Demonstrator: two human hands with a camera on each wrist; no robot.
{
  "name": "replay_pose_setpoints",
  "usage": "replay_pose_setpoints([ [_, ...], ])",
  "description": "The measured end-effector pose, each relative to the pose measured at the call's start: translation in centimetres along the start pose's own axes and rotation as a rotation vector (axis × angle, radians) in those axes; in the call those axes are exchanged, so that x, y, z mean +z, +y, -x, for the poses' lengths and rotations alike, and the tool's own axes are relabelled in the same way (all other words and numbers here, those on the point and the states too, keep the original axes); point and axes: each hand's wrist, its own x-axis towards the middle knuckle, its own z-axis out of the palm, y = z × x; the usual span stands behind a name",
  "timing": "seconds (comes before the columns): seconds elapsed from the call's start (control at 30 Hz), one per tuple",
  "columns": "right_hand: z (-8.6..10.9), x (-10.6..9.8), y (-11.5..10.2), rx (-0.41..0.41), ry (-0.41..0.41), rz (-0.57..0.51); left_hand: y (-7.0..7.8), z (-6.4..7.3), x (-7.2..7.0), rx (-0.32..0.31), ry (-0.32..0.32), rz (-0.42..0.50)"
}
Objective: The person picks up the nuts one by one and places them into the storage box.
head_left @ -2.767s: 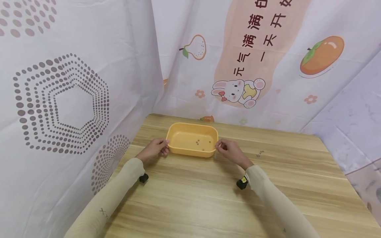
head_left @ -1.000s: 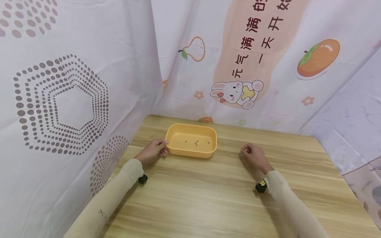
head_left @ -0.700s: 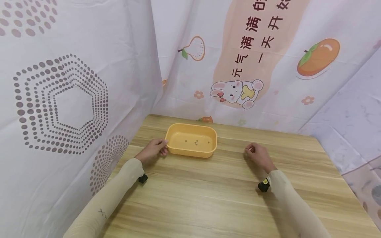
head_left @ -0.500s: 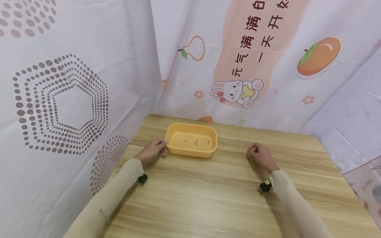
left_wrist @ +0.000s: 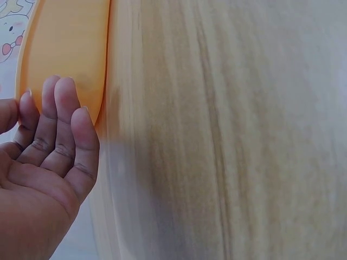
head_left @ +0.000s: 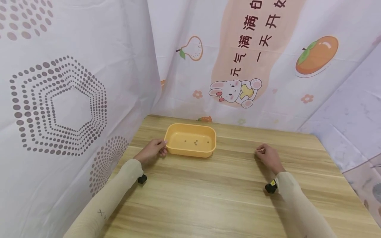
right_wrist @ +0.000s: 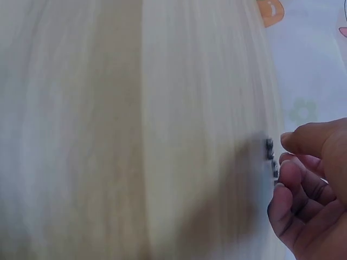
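Observation:
At the tray's left end, my left hand (head_left: pixel 152 150) pinches the rim between thumb and fingertips. The yellow plastic tray (head_left: pixel 190 152) stands upright on the table, with several tiny grey pieces (head_left: pixel 195 142) spread on its floor, too small to name surely. To the right of the tray, my right hand (head_left: pixel 269 157) hovers low over the wood, fingers loosely bent. In the right wrist view, a small gap shows between thumb and forefinger, and small dark metal-looking pieces (right_wrist: pixel 269 149) lie just beyond the fingertips. From the head view the hand hides them.
The wood-grain table (head_left: pixel 202 198) reaches to a printed curtain (head_left: pixel 190 82) at the back. Another curtain (head_left: pixel 74 109) hangs close along the left side. A small black camera sits at each wrist.
My right hand has left the tray's right end and moved right across the table to the small dark pieces. An additional grey piece shows in the tray's left half. The left hand stays on the rim.

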Motion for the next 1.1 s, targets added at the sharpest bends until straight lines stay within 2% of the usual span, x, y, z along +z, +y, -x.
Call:
replay_pose_setpoints([
  [0.37,0.3,-0.5,1.1,0.037,-0.025,-0.026,0.0,-0.1,0.0,-0.003,0.011,0.010],
  [0.57,0.5,-0.7,1.3,0.061,-0.035,-0.042,-0.1,-0.1,-0.1,-0.002,0.009,0.011],
  [0.77,0.6,-0.7,1.4,0.044,-0.041,-0.009,0.0,0.1,-0.1,-0.006,0.003,0.018],
  [0.93,0.7,-0.8,1.4,0.076,-0.038,-0.038,0.1,0.1,0.0,-0.014,0.002,0.030],
  [1.1,0.7,-0.9,1.1,0.090,-0.047,-0.014,0.0,0.1,0.0,-0.012,0.002,0.030],
])
